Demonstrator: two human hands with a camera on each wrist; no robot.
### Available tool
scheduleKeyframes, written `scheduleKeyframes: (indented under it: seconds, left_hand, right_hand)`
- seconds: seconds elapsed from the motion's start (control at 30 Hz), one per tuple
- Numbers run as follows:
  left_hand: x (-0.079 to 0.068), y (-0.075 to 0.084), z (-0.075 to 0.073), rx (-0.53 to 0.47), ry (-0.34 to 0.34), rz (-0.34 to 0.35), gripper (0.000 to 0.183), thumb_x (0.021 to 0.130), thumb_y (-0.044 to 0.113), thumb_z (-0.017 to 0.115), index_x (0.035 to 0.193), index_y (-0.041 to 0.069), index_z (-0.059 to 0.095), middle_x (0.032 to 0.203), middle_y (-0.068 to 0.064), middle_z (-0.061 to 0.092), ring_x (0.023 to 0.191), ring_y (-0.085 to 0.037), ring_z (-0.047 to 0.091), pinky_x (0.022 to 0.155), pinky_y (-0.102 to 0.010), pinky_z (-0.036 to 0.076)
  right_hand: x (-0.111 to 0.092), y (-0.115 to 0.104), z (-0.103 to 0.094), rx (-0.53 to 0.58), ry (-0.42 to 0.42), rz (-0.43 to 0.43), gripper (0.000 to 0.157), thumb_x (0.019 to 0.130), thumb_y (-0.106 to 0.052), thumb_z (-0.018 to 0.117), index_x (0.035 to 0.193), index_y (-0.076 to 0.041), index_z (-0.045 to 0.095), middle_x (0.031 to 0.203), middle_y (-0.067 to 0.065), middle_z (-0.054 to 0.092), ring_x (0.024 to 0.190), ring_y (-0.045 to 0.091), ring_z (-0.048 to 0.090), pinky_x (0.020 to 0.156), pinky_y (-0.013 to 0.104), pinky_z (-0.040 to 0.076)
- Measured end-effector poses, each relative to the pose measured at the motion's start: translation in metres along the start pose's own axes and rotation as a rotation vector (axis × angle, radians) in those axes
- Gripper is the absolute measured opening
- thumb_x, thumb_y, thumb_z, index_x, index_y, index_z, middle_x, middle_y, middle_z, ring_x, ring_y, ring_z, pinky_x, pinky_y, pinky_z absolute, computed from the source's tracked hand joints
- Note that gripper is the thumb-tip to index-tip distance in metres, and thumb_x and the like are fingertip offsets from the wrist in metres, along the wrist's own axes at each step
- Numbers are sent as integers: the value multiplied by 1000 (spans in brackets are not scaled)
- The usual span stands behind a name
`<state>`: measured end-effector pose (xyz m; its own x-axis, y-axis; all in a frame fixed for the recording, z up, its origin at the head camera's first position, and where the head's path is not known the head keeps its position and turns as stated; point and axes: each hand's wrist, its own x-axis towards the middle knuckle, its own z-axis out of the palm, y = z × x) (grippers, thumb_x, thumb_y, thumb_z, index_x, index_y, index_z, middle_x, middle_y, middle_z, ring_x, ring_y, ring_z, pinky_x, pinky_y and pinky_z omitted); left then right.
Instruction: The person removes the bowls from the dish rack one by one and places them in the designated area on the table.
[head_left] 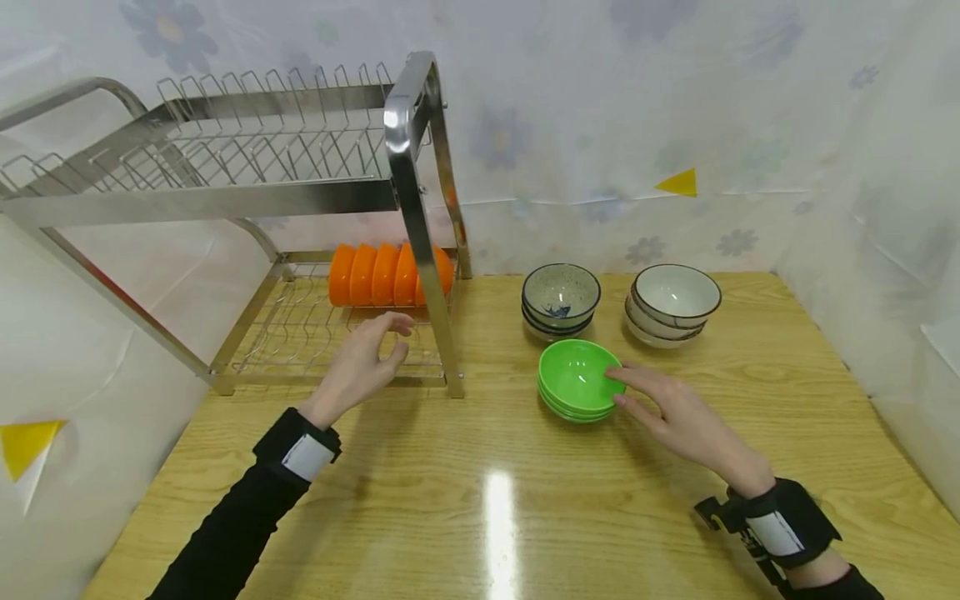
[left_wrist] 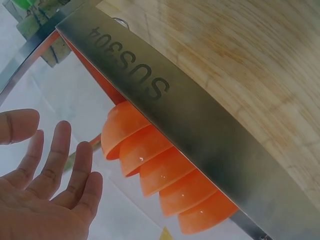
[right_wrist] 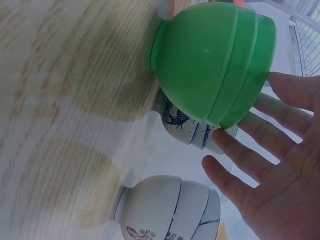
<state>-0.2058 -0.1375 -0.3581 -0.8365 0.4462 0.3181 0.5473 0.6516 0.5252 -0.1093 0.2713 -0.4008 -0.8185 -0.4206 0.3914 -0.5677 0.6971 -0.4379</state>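
Observation:
A nested stack of green bowls [head_left: 577, 379] sits upright on the wooden table. At the right side of its rim is my right hand [head_left: 678, 417], with thumb and fingers spread; in the right wrist view the fingers look fairly straight beside the green bowls [right_wrist: 210, 65]. My left hand [head_left: 363, 362] hovers in front of the lower shelf of the metal dish rack [head_left: 416, 200], holding nothing. Several orange bowls [head_left: 384, 275] stand on edge in a row on that shelf. The left wrist view shows the left hand [left_wrist: 50, 185] apart from the orange bowls [left_wrist: 155, 165].
Behind the green stack stands a stack of speckled grey bowls [head_left: 561, 300] with dark rims. To its right is a stack of white bowls [head_left: 671, 304]. The rack's upper tier [head_left: 277, 150] has wire slots. A flower-patterned sheet [head_left: 562, 125] hangs behind the table [head_left: 420, 500].

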Motion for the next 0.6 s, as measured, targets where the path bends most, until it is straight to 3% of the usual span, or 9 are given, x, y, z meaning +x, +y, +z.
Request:
scheduleKeyframes:
  seconds: [0.2, 0.6]
  left_hand:
    - [0, 2, 3, -10, -14, -12, 29, 91, 3, 60, 119, 0, 58, 107, -15, 65, 102, -30, 57, 85, -51, 49]
    - [0, 3, 2, -3, -28, -30, 28, 92, 7, 60, 119, 3, 58, 108, -14, 65, 101, -29, 57, 85, -51, 49]
  right_hand:
    - [-3, 1, 6, -3, 3, -31, 33, 87, 0, 66, 119, 7, 62, 119, 22, 63, 111, 40, 56, 90, 59, 47]
    - [-6, -1, 9, 55, -18, 20, 33, 90, -1, 63, 122, 6, 61, 124, 24, 60, 119, 46, 47, 95, 64, 40]
